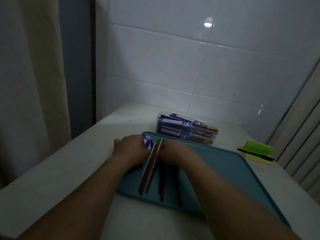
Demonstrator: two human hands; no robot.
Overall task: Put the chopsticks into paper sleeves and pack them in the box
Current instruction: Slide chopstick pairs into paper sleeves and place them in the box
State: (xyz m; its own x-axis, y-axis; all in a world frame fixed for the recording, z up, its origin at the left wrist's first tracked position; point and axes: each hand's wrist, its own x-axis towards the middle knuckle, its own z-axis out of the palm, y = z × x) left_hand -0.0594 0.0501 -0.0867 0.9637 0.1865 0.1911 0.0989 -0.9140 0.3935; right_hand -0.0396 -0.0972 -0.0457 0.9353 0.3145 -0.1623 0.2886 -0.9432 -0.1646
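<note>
A teal tray point(225, 163) lies on the white table. Several brown chopsticks point(147, 177) lie on its left part, pointing towards me. My left hand point(131, 148) rests on a stack of blue patterned paper sleeves point(148, 141) at the tray's far left corner. My right hand point(174, 151) sits right beside it and holds the gold-tipped ends of a pair of chopsticks point(161, 144), with a white sleeve edge point(152, 156) between the two hands. Behind the tray stands a clear box point(187, 130) that holds several sleeved chopsticks.
A green and orange sticky-note pad point(259, 149) with a black pen point(254, 154) on it lies at the right. A white tiled wall stands behind the table, a curtain point(34, 75) hangs at the left, and the table's left edge point(52, 153) runs diagonally.
</note>
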